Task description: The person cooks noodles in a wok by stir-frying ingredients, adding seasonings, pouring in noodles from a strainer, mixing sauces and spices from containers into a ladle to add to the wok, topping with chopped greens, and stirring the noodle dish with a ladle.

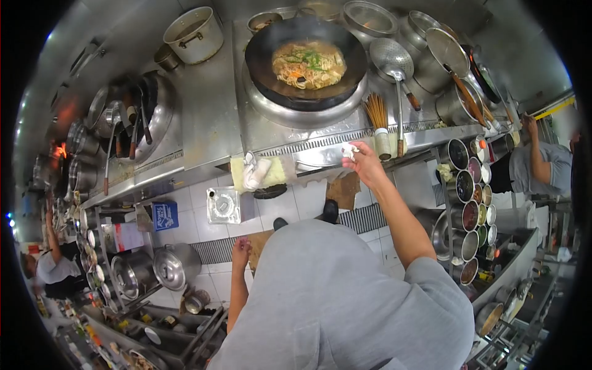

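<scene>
My right hand is closed on a small crumpled white wad, tissue or cloth, at the stove's front edge. My left hand hangs low beside my body, fingers loosely bent, with nothing seen in it. In front of me a black wok rests on the burner ring, with noodles, greens and broth in it. To the right of my right hand stand a bamboo wok brush, a white-capped shaker bottle and a long-handled perforated skimmer. A folded white cloth lies on the stove edge to the left.
A white pot stands at the back left, and another wok holds ladles. Sauce containers line a rack at right. On the floor are a square metal tin and lidded pots. Other people work at both sides.
</scene>
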Tool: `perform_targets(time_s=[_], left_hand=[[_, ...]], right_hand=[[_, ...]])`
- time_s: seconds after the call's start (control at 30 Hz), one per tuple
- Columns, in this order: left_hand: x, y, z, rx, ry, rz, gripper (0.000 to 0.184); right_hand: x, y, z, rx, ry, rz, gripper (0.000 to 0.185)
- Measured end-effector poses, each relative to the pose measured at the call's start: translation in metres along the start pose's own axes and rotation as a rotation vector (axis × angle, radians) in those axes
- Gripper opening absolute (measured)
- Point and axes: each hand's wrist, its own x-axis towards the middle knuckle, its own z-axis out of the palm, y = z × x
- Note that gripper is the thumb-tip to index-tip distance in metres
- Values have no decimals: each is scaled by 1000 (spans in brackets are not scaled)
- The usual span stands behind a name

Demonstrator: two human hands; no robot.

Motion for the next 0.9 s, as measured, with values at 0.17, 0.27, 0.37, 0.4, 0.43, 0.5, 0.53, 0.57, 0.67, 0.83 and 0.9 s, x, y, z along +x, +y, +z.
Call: perform_targets(time_s=[0.17, 0.27, 0.37, 0.4, 0.43, 0.5, 0.53, 0.57, 0.67, 0.83, 0.9], left_hand=[[-13, -23, -2, 67, -15, 9, 24], [-25, -38, -1, -93, -29, -73, 19], [-46, -58, -6, -233, -93, -139, 12], [-52, -66, -8, -184, -77, -217, 12], [-56, -72, -9, -136, -60, -294, 13], [-67, -64, -14, -230, -32, -417, 15], [-73, -60, -14, -327, -9, -540, 18], [-77, -62, -13, -334, -2, -544, 18], [-81, -70, -14, -271, 51, -462, 18], [-79, -80, -17, -259, 4, -394, 20], [-77, -65, -22, -166, -29, -406, 21]], right_hand=[[-14, 10, 12, 257, 12, 126, 29], [-13, 11, 20, 319, 15, 89, 32], [-5, 30, 13, -64, 68, -127, 32], [-2, 35, 11, -353, 90, -303, 31], [2, 37, 7, -351, 86, -302, 31], [10, 38, -5, -1199, 161, -707, 37], [13, 46, -11, -1199, 152, -708, 37], [17, 60, -19, -1361, 195, -762, 34], [3, 78, 0, -1544, 161, -956, 28], [35, 113, 85, -1431, -50, -731, 30], [51, 116, 116, -1434, -189, -560, 36]])
